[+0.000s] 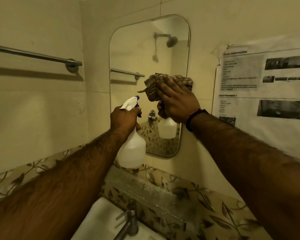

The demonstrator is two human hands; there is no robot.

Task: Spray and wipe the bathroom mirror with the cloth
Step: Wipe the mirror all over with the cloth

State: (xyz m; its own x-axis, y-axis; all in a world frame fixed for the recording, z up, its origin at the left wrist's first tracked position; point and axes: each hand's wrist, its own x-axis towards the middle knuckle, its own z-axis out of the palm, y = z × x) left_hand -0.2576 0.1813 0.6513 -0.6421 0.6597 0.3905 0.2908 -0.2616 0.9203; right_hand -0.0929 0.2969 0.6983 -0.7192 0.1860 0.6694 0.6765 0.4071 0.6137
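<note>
A tall mirror (139, 54) with rounded corners hangs on the tiled wall ahead. My right hand (177, 99) presses a brown striped cloth (152, 88) flat against the glass near the mirror's middle right. My left hand (125, 118) grips the neck of a white spray bottle (132, 151) with a blue trigger, held upright just in front of the mirror's lower left part, nozzle towards the glass. The bottle and hand are reflected in the mirror below the cloth.
A metal towel bar (35, 55) runs along the left wall. A printed notice sheet (267, 84) is taped to the wall on the right. Below are a narrow ledge (145, 186), a chrome tap (128, 222) and the white basin (97, 220).
</note>
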